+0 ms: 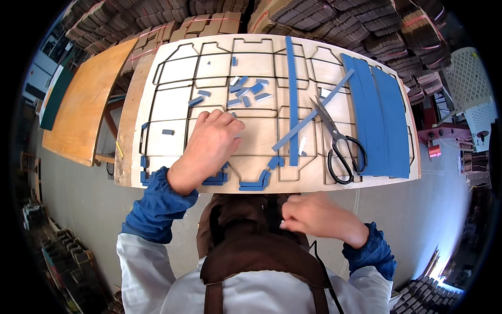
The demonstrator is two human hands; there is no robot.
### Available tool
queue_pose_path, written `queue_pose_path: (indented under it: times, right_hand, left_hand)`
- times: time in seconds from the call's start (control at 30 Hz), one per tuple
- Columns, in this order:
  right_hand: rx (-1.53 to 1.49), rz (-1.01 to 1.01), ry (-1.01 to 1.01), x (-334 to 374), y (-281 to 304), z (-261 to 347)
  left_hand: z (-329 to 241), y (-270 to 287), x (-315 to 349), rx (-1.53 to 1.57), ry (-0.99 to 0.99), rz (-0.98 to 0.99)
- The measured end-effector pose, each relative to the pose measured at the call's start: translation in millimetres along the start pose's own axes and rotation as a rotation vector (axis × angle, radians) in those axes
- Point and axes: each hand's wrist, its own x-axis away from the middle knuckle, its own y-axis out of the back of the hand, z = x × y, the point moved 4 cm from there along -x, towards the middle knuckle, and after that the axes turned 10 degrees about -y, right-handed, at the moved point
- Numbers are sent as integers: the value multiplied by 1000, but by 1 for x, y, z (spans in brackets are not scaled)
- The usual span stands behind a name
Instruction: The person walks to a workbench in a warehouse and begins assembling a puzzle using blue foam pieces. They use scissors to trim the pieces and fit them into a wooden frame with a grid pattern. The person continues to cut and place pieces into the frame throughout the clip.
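Note:
My left hand (213, 140) is over the middle of a pale wooden die board (251, 141) inlaid with black blade lines. Its fingers are curled together; what they hold, if anything, is hidden. Beyond its fingertips lie several short blue foam pieces (256, 88). More blue foam pieces (254, 184) sit along the blade lines by the near edge. My right hand (320, 215) is off that edge, before the brown apron (251, 256), its fingers closed; a tiny white spot shows at the fingertips. Black-handled scissors (337, 137) lie on the board, blades pointing away.
A long blue strip (291, 99) lies across the board, with a narrower strip (314, 111) slanting over it. Wide blue sheets (379, 118) cover the right side. Stacks of brown cardboard (334, 26) stand behind; an orange wooden table (83, 99) is at left.

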Motion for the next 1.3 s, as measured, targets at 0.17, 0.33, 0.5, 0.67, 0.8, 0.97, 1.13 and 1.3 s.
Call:
queue_pose_path:
  times: [0.17,0.33,0.5,0.67,0.8,0.97,1.13,1.3]
  right_hand:
    - [63,-521,-155,12,30,-25]
    - [183,-691,-215,-17,44,-46]
    - [352,-820,-258,-33,51,-54]
    - [562,-954,-491,3,55,-88]
    - [504,-929,-509,9,51,-93]
    - [448,-933,-500,8,56,-100]
    - [426,-942,-490,7,54,-100]
    - [446,-970,-370,-8,59,-74]
  left_hand:
    - [4,10,-3,24,23,121]
    - [-6,-5,-9,177,47,129]
    - [-41,-29,-45,433,136,158]
    - [-32,-15,-60,364,16,30]
    - [-22,1,-72,209,-66,-29]
    - [15,51,-86,152,-57,-115]
    - [50,52,-51,237,65,-24]
    - [55,35,-25,216,57,-28]
